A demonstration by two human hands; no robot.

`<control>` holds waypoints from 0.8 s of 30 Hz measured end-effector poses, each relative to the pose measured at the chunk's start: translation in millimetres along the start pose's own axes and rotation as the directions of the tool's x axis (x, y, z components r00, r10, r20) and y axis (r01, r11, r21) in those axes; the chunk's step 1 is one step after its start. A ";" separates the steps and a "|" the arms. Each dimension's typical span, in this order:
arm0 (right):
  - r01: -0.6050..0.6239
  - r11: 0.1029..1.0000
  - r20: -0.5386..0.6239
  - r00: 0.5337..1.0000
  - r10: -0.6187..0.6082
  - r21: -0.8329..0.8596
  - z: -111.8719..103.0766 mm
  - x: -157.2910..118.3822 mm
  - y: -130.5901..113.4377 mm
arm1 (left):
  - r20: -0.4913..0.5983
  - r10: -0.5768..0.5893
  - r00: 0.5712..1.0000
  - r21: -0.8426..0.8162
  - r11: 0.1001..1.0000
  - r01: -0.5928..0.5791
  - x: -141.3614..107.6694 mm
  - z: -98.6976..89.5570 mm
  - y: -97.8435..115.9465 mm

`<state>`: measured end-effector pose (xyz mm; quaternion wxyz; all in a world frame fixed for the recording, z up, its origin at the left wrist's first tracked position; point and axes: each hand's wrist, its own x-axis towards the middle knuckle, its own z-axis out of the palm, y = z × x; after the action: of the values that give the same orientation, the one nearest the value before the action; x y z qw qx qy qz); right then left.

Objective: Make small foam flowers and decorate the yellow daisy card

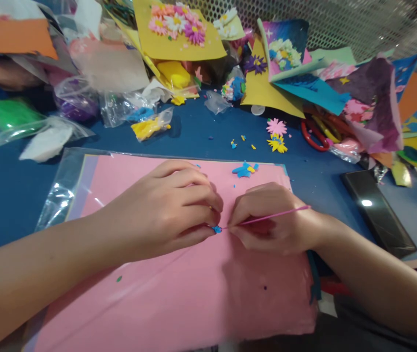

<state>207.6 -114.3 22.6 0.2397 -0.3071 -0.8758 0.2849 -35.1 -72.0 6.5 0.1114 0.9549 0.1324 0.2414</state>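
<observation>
Between the thumb and fingers of my left hand is a small piece of blue clay, mostly hidden by the fingertips. My right hand pinches a thin pink stick; its tip points left and meets or nearly meets the blue clay. Both hands are over a pink sheet in a clear plastic sleeve. Just beyond my right hand, a blue clay flower with a yellow bit lies at the sheet's far edge.
Pink and yellow clay flowers lie beyond the sheet. Red-handled scissors and a dark phone-like slab are at right. Bagged yellow clay, green clay and a yellow card with flowers line the back.
</observation>
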 end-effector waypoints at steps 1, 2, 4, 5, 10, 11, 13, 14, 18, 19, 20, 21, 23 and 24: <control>-0.017 0.999 -0.008 1.000 0.017 0.051 -1.0 0.1 0.5 | -0.002 -0.002 1.000 -0.005 1.000 0.002 0.2 -0.1 0.1; -0.027 0.995 -0.011 1.000 0.028 0.093 -2.0 0.2 1.1 | 0.001 -0.005 1.000 -0.009 1.000 0.005 0.4 -0.2 0.1; -0.019 0.992 -0.007 1.000 0.020 0.125 -3.9 0.5 2.5 | 0.009 -0.011 1.000 -0.014 1.000 0.011 0.7 -0.1 0.3; 0.000 0.994 0.003 1.000 -0.001 0.111 -4.6 0.5 3.2 | 0.011 -0.012 1.000 -0.015 1.000 0.012 0.7 0.1 0.2; 0.086 0.996 0.049 0.995 -0.086 -0.001 -5.2 0.7 4.8 | 0.001 -0.001 1.000 -0.005 1.000 0.001 -0.1 1.3 -1.0; 0.086 0.996 0.053 0.995 -0.085 -0.004 -4.9 0.8 4.8 | 0.007 0.001 1.000 -0.004 1.000 -0.001 -0.3 1.4 -1.3; 0.085 0.996 0.059 0.995 -0.084 -0.007 -4.3 1.1 4.7 | 0.028 -0.004 1.000 -0.007 1.000 0.004 -0.9 1.2 -2.0; 0.085 0.996 0.062 0.995 -0.084 -0.010 -4.0 1.2 4.7 | 0.044 -0.005 0.999 -0.011 1.000 0.006 -1.2 1.1 -2.3; 0.094 0.995 0.061 0.994 -0.092 -0.029 -2.6 1.4 4.6 | 0.055 -0.009 0.998 -0.025 1.000 0.010 -2.3 0.4 -3.0; 0.100 0.994 0.057 0.994 -0.098 -0.035 -2.2 1.5 4.7 | 0.055 -0.007 0.998 -0.026 1.000 0.008 -2.5 0.4 -3.1; 0.108 0.993 0.053 0.993 -0.105 -0.043 -1.9 1.6 4.6 | 0.052 -0.007 0.999 -0.026 1.000 0.009 -2.5 0.4 -3.2; 0.116 0.992 0.049 0.992 -0.114 -0.051 -1.7 1.8 4.6 | 0.053 -0.005 0.999 -0.026 1.000 0.007 -2.4 0.5 -3.2; 0.131 0.989 0.050 0.991 -0.127 -0.066 -1.5 2.2 4.3 | 0.054 -0.001 0.999 -0.028 1.000 0.003 -2.1 0.9 -3.3; 0.136 0.988 0.054 0.990 -0.132 -0.074 -1.5 2.3 4.0 | 0.050 -0.002 0.999 -0.031 0.999 0.004 -2.0 1.2 -3.3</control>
<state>208.4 -109.6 21.7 0.2247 -0.2494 -0.9105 0.2414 -36.9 -69.7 3.6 0.1301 0.9586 0.1271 0.2193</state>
